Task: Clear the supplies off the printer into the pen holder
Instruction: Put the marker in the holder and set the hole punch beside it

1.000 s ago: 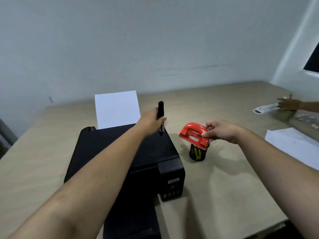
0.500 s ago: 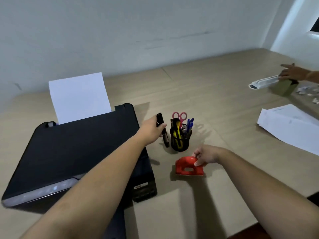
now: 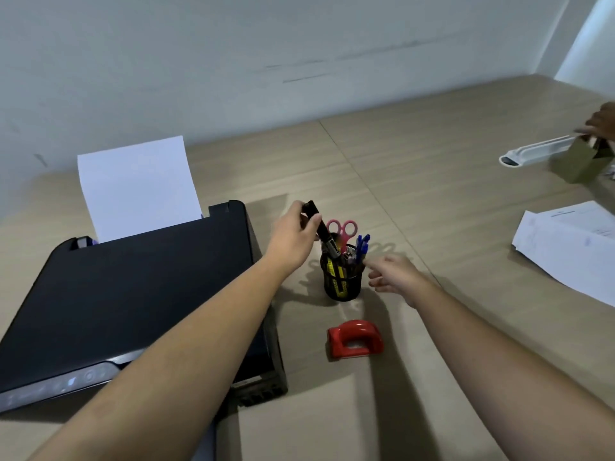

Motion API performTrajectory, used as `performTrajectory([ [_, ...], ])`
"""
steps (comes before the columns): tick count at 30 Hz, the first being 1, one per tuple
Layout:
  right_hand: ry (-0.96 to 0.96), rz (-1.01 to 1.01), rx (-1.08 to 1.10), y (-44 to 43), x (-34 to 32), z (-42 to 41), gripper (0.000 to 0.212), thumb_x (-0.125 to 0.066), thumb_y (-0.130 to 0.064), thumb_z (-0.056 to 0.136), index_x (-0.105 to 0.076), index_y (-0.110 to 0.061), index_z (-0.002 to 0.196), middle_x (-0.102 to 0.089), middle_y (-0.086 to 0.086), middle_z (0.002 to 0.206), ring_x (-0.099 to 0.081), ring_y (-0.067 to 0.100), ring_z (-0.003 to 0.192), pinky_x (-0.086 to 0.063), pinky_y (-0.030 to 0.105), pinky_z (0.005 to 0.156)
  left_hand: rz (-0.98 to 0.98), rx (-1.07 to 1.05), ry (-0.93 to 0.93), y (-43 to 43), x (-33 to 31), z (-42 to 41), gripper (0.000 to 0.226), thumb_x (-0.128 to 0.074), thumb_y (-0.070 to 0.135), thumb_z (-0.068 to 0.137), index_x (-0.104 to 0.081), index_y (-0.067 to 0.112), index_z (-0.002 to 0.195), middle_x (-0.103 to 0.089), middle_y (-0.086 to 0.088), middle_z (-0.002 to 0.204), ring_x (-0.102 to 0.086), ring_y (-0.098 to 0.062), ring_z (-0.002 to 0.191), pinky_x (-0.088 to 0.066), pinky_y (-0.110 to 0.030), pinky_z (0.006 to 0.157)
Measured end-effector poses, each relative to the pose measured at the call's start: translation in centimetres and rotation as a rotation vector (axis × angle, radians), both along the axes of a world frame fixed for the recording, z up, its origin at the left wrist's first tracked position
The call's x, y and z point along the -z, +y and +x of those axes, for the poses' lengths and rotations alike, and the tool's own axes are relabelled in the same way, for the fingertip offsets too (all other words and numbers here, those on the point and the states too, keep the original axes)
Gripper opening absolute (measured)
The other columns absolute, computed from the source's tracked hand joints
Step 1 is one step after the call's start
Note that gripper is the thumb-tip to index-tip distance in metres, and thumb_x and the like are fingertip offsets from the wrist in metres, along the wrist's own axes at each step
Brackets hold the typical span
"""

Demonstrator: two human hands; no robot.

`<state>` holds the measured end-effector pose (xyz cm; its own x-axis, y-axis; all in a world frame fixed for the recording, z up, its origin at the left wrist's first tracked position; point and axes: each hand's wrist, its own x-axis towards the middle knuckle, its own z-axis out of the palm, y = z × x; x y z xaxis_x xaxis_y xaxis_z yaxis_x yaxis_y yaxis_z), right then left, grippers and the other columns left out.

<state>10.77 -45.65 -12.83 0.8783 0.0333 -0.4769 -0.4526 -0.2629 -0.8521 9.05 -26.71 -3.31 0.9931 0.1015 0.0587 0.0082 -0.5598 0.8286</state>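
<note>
My left hand grips a black marker, tilted with its lower end inside the black mesh pen holder. The holder stands on the table just right of the black printer and holds pink-handled scissors, blue pens and a yellow item. My right hand hovers open beside the holder's right side, holding nothing. A red hole punch lies on the table in front of the holder. The printer's lid is bare.
A white sheet stands in the printer's rear feed. Loose papers lie at the right. Another person's hand at the far right touches a white object and a small cardboard box.
My left hand lifted the marker and brought its tip into the pen holder. My right hand set the red hole punch on the table, let go and moved up beside the holder.
</note>
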Motion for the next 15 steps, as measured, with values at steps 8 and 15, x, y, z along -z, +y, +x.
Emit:
performTrajectory([
  [8, -0.1, -0.212, 0.121, 1.8, 1.1, 2.1, 0.024, -0.069, -0.003, 0.075, -0.051, -0.014, 0.065, -0.07, 0.022, 0.093, -0.07, 0.037, 0.088, -0.057, 0.05, 0.083, 0.44, 0.166, 0.179, -3.9, 4.0, 1.9, 0.029, -0.054, 0.022, 0.093, -0.056, 0.002, 0.114, -0.064, -0.022, 0.109, -0.061, -0.037, 0.1, -0.046, -0.036, 0.078],
  [15, -0.159, -0.294, 0.091, 2.1, 0.8, 1.8, 0.016, -0.065, -0.003, 0.079, -0.055, -0.011, 0.069, -0.067, 0.014, 0.086, -0.069, 0.032, 0.087, -0.057, 0.043, 0.082, 0.524, 0.179, 0.286, -5.5, 5.9, 2.7, 0.029, -0.057, 0.015, 0.091, -0.053, 0.002, 0.116, -0.062, -0.021, 0.114, -0.06, -0.036, 0.105, -0.048, -0.04, 0.082],
])
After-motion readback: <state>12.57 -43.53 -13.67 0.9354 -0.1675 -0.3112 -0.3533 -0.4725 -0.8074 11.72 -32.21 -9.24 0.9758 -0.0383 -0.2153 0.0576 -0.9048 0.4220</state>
